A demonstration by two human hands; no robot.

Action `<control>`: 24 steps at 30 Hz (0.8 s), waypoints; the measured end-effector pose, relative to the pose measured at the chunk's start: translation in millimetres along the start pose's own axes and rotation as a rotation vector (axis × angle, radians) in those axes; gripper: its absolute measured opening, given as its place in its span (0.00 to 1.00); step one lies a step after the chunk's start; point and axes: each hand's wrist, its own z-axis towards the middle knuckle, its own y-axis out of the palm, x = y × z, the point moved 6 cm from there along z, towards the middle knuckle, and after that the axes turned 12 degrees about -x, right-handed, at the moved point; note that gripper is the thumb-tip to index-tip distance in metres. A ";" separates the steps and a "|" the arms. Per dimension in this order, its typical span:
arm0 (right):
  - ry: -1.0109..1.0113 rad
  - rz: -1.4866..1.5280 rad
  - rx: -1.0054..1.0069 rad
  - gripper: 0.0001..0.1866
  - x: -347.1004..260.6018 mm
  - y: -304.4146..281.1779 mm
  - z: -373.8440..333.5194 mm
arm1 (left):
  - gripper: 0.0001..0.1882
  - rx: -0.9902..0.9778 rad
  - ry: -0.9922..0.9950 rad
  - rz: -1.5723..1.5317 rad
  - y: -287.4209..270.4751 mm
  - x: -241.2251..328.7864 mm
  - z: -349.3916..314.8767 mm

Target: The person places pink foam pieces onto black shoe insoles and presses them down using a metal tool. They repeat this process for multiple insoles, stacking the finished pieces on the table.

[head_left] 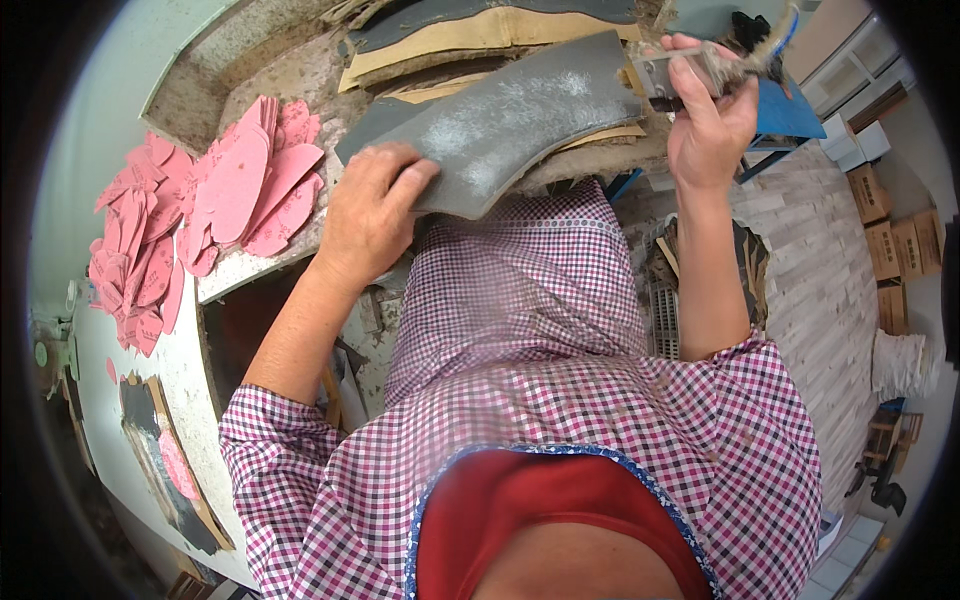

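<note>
A curved grey sheet [530, 115] with whitish smears on its face lies slanted across the worktop in front of me. My left hand [375, 210] is closed on its lower left end, fingers bent over the edge. At the sheet's right end, my right hand [705, 110] grips a shiny, box-like hand tool [665, 78]; its exact kind cannot be made out. A dusty tube with a blue part [775, 45] runs up from behind that hand. Beneath and behind the grey sheet are more curved pieces, among them a tan layered one [490, 40].
Heaps of pink cut-out pieces [235, 180] cover the left of the dusty worktop [250, 265]. Lower left lies a grey-and-tan strip [165, 465]. A crate of scraps [665, 315] stands on the floor at right; cardboard boxes [905, 245] line the far right.
</note>
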 end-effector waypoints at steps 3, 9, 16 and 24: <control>0.005 0.234 -0.028 0.17 -3.0 8.2 -13.1 | 0.25 -0.044 -0.225 -0.153 6.3 -18.6 0.2; 0.191 0.618 -0.007 0.15 26.3 30.1 -36.0 | 0.16 -0.016 -0.558 -0.588 15.8 -72.6 8.2; 0.388 0.584 0.060 0.16 73.9 30.6 -64.9 | 0.16 0.335 -0.535 -0.743 -10.6 -89.9 -29.7; 0.531 0.644 0.202 0.27 76.8 -12.9 -74.9 | 0.27 0.987 -0.830 -0.908 -155.9 -103.6 -241.1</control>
